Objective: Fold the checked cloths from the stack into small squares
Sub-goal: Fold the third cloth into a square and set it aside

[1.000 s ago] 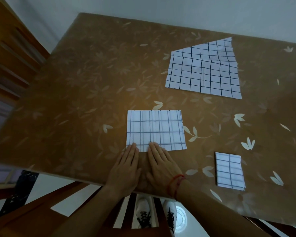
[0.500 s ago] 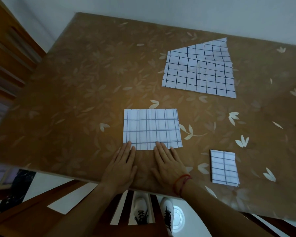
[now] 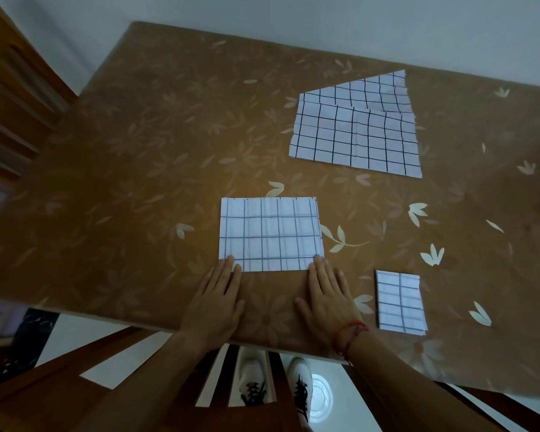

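Folded cloth (image 3: pixel 270 233) lies flat at mid-table (image 3: pixel 138 151), near the front edge. It's white w/ thin dark grid lines, a wide rectangle, and layered edges show a bit along its right side. Left hand (image 3: pixel 214 302) is flat, fingers straight, tips pressing the cloth's near-left corner. Right hand (image 3: pixel 328 297) is the same at the near-right corner. Neither grips anything.

Stack (image 3: pixel 356 132) of unfolded checked cloths sits further back to the right, well apart. Finished small square (image 3: pixel 399 302) is just right of the right hand.

Vs 1 s ago: both hands were side by side at the middle of the near edge; they've since slid outward to the corners. Cloth itself hasn't shifted.
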### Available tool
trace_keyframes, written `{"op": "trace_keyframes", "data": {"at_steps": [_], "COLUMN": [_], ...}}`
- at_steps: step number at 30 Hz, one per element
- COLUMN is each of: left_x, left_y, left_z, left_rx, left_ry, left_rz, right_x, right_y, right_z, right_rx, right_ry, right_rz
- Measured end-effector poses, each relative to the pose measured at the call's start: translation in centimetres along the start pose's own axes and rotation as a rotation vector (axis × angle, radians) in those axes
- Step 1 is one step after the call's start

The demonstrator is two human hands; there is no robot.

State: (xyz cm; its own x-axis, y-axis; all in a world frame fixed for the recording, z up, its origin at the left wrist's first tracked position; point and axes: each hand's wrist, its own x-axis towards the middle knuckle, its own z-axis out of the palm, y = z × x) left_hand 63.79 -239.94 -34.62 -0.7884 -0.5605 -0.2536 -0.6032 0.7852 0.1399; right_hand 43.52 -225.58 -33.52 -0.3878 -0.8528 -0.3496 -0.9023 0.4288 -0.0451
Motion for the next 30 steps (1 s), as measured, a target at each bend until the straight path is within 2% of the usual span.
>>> {"op": "trace_keyframes", "data": {"at_steps": [4,7,11,15,19,23,30], "left_x": [0.6,2.0,3.9,4.8,5.3,6.1,7.0], "left_y": [0.8,1.8,4.0,5.3,4.9,4.9,5.8], "left_z": [-1.5,-2.7,-3.5,-4.4,-3.9,-3.4,-3.0], "left_rx": [-0.131,-0.215,-0.212,-0.159,-0.112,-0.060,0.051], "left_ry": [0.010,0.079,0.097,0.002,0.038,0.085,0.122], "left_rz": [-0.089,-0.107,0.005,-0.051,-0.006,0.023,0.007], "right_x": [0.1,0.1,0.3,0.5,1.6,3.2,5.0], "right_y": [0.2,0.2,0.3,0.4,0.5,1.2,2.8], "right_z": [-0.7,-1.1,-1.3,-1.8,-3.2,-4.8,-5.7], "right_rx": [0.053,0.076,0.123,0.171,0.340,0.696,1.020], "right_ry": [-0.029,-0.038,-0.027,0.029,0.079,0.179,0.017], "right_rz": [-0.016,-0.019,-0.015,0.011,0.083,0.281,0.602]}}
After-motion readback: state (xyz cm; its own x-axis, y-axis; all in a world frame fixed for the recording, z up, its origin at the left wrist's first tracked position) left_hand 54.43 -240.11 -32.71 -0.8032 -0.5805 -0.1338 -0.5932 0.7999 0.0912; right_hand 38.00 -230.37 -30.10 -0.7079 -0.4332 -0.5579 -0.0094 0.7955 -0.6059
